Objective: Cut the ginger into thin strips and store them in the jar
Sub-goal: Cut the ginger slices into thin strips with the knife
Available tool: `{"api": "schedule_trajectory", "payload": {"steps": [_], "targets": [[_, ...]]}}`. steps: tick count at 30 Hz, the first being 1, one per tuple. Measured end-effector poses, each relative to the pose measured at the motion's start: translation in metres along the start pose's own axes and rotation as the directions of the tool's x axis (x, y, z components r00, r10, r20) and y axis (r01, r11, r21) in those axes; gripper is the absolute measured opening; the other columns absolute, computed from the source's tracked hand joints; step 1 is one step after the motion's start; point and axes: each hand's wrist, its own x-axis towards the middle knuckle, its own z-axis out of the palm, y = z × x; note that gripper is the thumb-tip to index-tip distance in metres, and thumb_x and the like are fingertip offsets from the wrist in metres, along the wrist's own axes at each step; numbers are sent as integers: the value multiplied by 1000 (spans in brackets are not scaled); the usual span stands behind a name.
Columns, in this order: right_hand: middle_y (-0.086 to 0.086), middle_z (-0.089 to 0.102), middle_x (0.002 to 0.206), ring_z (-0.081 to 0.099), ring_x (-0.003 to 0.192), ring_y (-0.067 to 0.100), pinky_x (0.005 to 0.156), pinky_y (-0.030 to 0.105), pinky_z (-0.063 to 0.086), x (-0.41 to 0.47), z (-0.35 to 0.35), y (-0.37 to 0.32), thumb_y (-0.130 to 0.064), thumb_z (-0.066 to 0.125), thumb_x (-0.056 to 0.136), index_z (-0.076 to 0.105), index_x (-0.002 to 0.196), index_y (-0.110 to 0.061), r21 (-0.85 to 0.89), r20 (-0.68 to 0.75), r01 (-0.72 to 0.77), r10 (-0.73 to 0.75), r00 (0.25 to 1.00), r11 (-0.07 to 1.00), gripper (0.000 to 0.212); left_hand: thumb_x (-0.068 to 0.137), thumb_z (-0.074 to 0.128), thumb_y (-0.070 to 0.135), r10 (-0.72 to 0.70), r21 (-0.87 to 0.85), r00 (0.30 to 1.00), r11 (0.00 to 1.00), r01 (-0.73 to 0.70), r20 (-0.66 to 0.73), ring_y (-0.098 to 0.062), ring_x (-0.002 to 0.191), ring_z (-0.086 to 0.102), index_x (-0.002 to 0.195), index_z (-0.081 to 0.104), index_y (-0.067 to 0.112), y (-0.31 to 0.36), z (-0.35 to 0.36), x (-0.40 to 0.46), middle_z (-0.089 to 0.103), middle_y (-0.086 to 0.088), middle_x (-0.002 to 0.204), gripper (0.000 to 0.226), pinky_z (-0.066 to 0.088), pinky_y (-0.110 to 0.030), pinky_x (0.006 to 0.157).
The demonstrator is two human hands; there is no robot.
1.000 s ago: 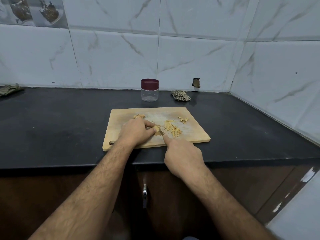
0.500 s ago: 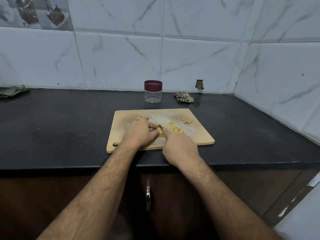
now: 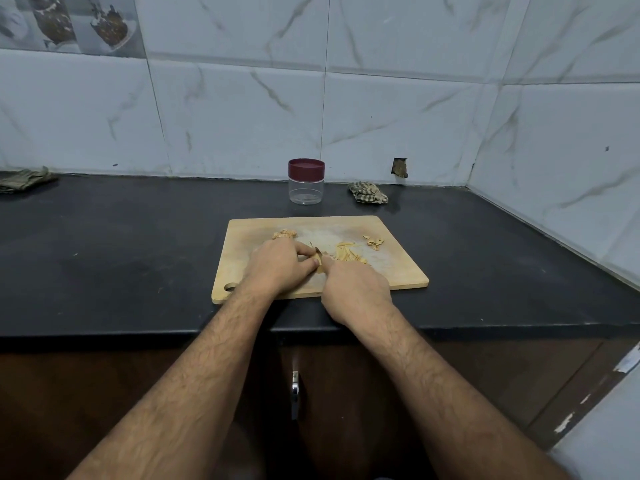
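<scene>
Under both hands lies a pale tan wooden cutting board (image 3: 398, 268) on a matte black counter (image 3: 121, 254). Just beyond the fingers, the ginger strips (image 3: 348, 255) are light yellow. Farther back stands a clear jar (image 3: 306, 190) with a maroon lid (image 3: 306, 168); to its right sits a checked olive-and-cream cloth (image 3: 367, 193). The wall tiles (image 3: 242, 116) are white with grey veins.
</scene>
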Motion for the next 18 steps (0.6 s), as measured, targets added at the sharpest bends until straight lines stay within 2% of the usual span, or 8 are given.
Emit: {"api": "schedule_trajectory", "payload": {"steps": [6, 12, 18], "targets": [[6, 60, 120, 57, 112, 27, 74, 36, 42, -15, 2, 6, -10, 43, 95, 31, 152, -30, -18, 18, 20, -20, 1000, 1000, 62, 90, 59, 50, -6, 6, 1000, 1000, 6, -1, -18, 115, 59, 119, 69, 41, 1, 1, 0, 70, 6, 119, 32, 48, -33, 94], [4, 58, 125, 56, 110, 25, 75, 36, 45, -33, 4, 16, -8, 44, 93, 28, 152, -31, 15, 33, 10, -10, 999, 1000, 65, 89, 59, 52, -10, 9, 1000, 1000, 10, 4, -17, 111, 61, 119, 69, 41, 0, 1, 1, 71, 7, 113, 33, 47, -33, 91], [4, 60, 122, 56, 111, 26, 74, 34, 41, -30, 1, 13, -10, 41, 95, 27, 154, -30, 85, 4, -6, 5, 1000, 996, 64, 90, 59, 50, -17, -9, 1000, 1000, 18, 12, -15, 105, 62, 119, 69, 40, 1, 1, -1, 73, 10, 105, 33, 47, -31, 86]]}}
